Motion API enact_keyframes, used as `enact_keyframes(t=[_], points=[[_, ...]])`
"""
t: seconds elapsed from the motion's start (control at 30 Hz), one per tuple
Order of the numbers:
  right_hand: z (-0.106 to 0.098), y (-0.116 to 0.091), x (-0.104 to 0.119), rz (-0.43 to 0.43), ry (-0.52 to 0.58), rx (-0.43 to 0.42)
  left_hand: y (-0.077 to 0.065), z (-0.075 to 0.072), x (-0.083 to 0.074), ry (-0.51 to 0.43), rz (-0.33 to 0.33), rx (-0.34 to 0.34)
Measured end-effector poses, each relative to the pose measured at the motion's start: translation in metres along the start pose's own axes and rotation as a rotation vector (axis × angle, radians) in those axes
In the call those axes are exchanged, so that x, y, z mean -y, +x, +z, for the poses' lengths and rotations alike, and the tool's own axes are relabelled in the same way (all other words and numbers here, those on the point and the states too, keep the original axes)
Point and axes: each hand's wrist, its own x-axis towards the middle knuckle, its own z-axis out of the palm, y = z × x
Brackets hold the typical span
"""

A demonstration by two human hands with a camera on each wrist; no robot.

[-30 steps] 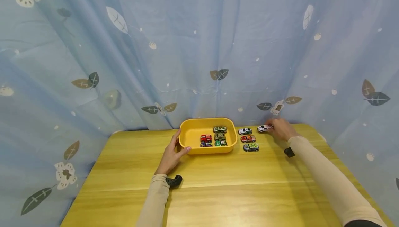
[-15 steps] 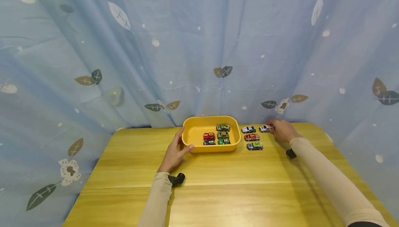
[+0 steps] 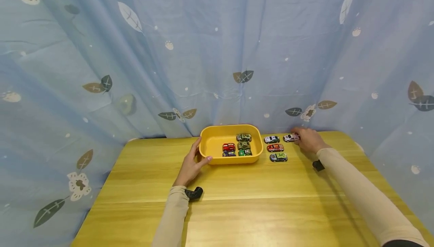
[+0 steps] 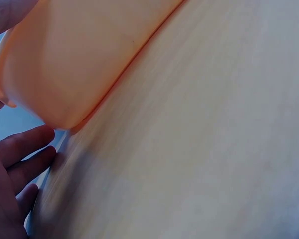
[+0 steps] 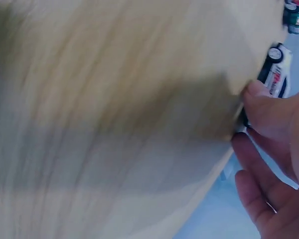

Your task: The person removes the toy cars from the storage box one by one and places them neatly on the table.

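Observation:
My left hand grips the left end of a yellow plastic tub, thumb over the front rim and fingers at the left side. The left wrist view shows the tub's outer wall with several fingers beside it. My right hand pinches the rear of a white toy car at the table's back edge. Its thumb covers part of the car in the right wrist view. Left of it stand a white-and-green toy car, a red-orange one and a green-and-blue one.
Inside the tub, several toy cars lie toward the right, among them a red one and a camouflage one. A blue patterned curtain hangs right behind the wooden table.
The head view has shifted slightly. My right hand and the white car have shifted a little left, toward the white-and-green car. My left hand keeps its hold on the tub.

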Motion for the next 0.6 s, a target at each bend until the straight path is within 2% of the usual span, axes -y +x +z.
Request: enact_keyframes(t=[0.1,0.23,0.3,0.43,0.5,0.6], points=[[-0.007,0.000,0.005,-0.002,0.022,0.027,-0.001,0.000,0.000,-0.006,-0.004,0.001],[-0.019,0.006,0.027,-0.051,0.017,-0.005,-0.003,-0.002,0.001,-0.010,-0.005,-0.005],[-0.024,0.012,0.044,-0.094,0.018,-0.060,-0.004,-0.003,0.002,-0.013,-0.002,-0.010],[-0.028,0.027,0.084,-0.164,0.087,-0.151,-0.003,-0.003,0.002,-0.017,0.007,-0.008],[-0.029,0.034,0.105,-0.192,0.154,-0.152,-0.002,-0.003,0.001,-0.013,0.007,-0.001],[-0.030,0.045,0.136,-0.237,0.241,-0.096,0.000,0.000,0.000,-0.015,0.005,0.002]])
